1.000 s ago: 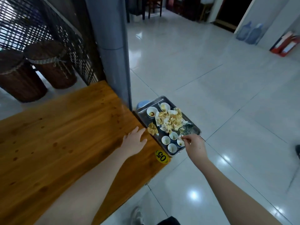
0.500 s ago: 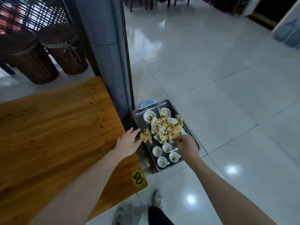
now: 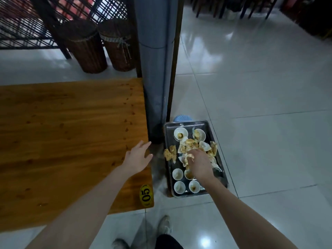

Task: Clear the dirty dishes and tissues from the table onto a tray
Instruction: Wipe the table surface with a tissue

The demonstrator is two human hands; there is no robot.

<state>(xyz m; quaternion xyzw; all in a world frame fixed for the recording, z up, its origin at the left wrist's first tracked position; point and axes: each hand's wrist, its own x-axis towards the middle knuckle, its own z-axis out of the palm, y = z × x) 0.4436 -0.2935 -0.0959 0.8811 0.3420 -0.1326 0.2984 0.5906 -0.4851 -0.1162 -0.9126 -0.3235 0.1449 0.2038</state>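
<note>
1. A wooden table (image 3: 62, 141) carries a yellow "05" sticker (image 3: 146, 195) at its near corner. The left hand (image 3: 137, 158) is at the table's edge, fingers straight and spread.
2. A metal tray (image 3: 208, 128) just beside the table's end holds stained tissues (image 3: 188, 146) and small white cups (image 3: 177, 174). The right hand (image 3: 199, 162) is on the tissues, fingers bent down, grip unclear.
3. Around them are glossy floor tiles (image 3: 260, 87), a grey pillar (image 3: 154, 69) and two wicker drums (image 3: 86, 51).

Your right hand (image 3: 200, 163) covers the middle of the tissues (image 3: 186, 147) on the tray (image 3: 168, 135). Its fingertips sink among them, so you cannot tell whether they pinch anything. The same hand hides part of 1 cup (image 3: 188, 174). A dark thing (image 3: 218, 172) at the tray's right rim is too blurred to name. The blue stool (image 3: 181, 118) shows only a sliver behind the tray. The table (image 3: 62, 132) runs off the left edge.
</note>
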